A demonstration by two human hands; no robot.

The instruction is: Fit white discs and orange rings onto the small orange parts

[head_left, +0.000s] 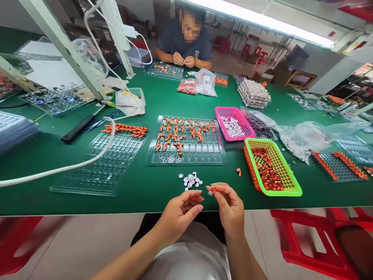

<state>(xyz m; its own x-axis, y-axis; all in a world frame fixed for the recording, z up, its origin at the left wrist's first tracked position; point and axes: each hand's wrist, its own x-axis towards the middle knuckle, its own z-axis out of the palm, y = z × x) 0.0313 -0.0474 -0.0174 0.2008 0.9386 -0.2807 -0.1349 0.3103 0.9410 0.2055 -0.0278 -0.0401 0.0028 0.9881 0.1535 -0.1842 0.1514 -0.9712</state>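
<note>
Near the table's front edge, my right hand [231, 210] pinches a small orange part [213, 190] with a pale end, partly covered by the fingers. To its left my left hand [182, 212] holds nothing that shows, its thumb and fingers apart. A pile of small white discs [190, 181] lies just beyond both hands. Behind it, a clear plastic tray [201, 158] carries rows of small orange parts with dark and yellow ends, and a few white rings in its front row. One loose orange piece [239, 172] lies right of my right hand.
A green basket [287, 181] of orange-red pieces and a pink basket [220, 126] of white pieces stand to the right. At left are another clear tray [87, 186], a black-handled hammer [78, 129] and a white cable [72, 166]. Across the table sits another person [186, 42].
</note>
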